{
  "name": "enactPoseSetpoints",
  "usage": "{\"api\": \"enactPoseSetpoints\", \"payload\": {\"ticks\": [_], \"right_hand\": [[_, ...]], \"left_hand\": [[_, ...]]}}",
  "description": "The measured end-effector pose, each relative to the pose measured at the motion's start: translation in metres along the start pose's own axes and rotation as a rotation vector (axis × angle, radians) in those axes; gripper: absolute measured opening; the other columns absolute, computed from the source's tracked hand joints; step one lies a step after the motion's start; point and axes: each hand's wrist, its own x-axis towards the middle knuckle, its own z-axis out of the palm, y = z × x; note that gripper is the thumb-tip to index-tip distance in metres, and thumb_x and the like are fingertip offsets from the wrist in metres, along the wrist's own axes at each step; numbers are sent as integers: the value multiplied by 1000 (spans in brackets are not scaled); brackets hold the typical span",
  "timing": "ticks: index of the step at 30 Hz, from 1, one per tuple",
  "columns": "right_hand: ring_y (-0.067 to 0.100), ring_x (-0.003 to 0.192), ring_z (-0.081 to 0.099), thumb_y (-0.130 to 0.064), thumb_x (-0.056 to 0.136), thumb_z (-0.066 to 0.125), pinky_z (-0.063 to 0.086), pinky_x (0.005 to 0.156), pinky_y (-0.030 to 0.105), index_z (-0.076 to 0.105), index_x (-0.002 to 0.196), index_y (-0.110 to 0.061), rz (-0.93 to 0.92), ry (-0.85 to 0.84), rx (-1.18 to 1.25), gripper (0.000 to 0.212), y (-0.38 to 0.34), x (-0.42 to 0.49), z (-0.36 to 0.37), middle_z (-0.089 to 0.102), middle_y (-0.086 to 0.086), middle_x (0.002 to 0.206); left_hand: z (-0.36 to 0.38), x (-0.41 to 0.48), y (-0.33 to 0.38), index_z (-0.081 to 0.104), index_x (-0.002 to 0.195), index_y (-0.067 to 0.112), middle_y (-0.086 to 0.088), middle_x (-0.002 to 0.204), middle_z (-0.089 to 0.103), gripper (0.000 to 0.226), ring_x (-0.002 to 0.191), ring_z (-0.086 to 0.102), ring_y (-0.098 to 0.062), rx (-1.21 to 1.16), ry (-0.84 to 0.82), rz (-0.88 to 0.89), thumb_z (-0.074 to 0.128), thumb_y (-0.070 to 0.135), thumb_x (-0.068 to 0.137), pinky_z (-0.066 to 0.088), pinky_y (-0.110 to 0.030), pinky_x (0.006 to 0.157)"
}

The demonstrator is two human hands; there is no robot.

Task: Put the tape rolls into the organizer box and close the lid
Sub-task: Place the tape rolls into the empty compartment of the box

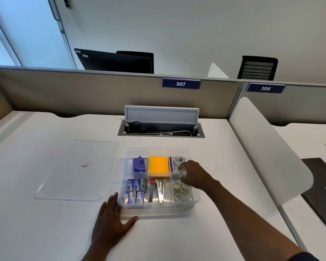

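A clear plastic organizer box [158, 207] stands on the white desk, lid off. Its right front compartment holds several clear tape rolls [179, 187]. My right hand [193, 175] reaches into that right side, fingers closed on another clear tape roll [183, 173] just above the others. Flat on the desk, my left hand [111, 225] rests with fingers spread against the box's front left corner. The clear lid [77, 170] lies flat on the desk to the left of the box.
Other compartments hold a blue punch [139, 164], orange sticky notes [159, 166], staple boxes [135, 190] and staple removers [157, 190]. An open cable hatch [161, 129] sits behind the box. A white divider panel [267, 153] stands to the right.
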Motion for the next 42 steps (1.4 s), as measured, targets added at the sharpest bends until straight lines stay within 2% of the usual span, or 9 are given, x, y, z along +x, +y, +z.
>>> {"api": "enactPoseSetpoints", "payload": {"ticks": [5,9,12,17,21,24,29,35,42], "right_hand": [[24,117,54,-5,74,69,43,98,29,63,114,-10,-18,-243,-67,41,-8,-10,26,60,12,125],[22,123,48,-5,74,69,38,98,24,61,118,-10,9,-307,-79,45,-3,-15,36,56,9,131],[21,116,53,-2,73,66,39,88,20,63,115,-10,28,-263,-45,43,1,-16,35,59,8,128],[26,115,56,3,76,56,45,101,31,66,107,-6,57,-89,0,33,8,-14,31,64,13,120],[31,108,60,3,76,52,50,93,33,65,103,-2,104,41,-38,30,12,-15,26,66,18,113],[34,104,63,-1,80,51,53,88,35,62,106,-1,144,40,-92,29,8,-14,29,65,20,114],[32,101,66,-10,87,53,55,85,38,58,111,-3,153,-63,-242,25,-2,-12,44,65,18,114],[30,96,68,-13,87,53,55,81,35,61,106,-3,233,-11,-148,23,-3,-9,56,68,16,110],[27,99,65,-18,87,56,55,84,35,58,111,-7,225,55,-175,26,-2,-5,59,65,12,111]], "left_hand": [[0,0,0,23,149,21,-3,158,23,103,147,18,-18,-3,10,9,27,88,70,12,-35,119],[-1,-1,0,23,149,21,-3,159,22,104,147,18,-18,0,17,15,25,88,70,11,-35,119],[-1,-1,1,23,149,20,-4,158,23,104,146,18,-18,3,26,17,24,87,70,11,-35,120],[-1,-2,1,20,150,19,-2,159,21,105,147,17,-17,-4,30,13,25,88,70,10,-34,121],[-1,-2,1,22,149,19,-3,158,24,104,146,19,-17,-2,30,12,28,87,71,11,-34,120],[-2,-2,1,21,150,21,-3,158,23,104,146,18,-16,-3,27,10,28,87,70,11,-33,120],[-1,-2,0,23,149,20,-2,158,23,104,146,17,-15,-20,23,5,30,87,70,9,-32,120],[-2,-2,1,24,149,22,-2,158,22,102,147,17,-16,-32,14,11,31,87,70,-1,-26,117],[-3,-3,2,26,149,20,-3,158,24,102,146,18,-16,-62,9,12,33,86,71,-12,-19,113]]}}
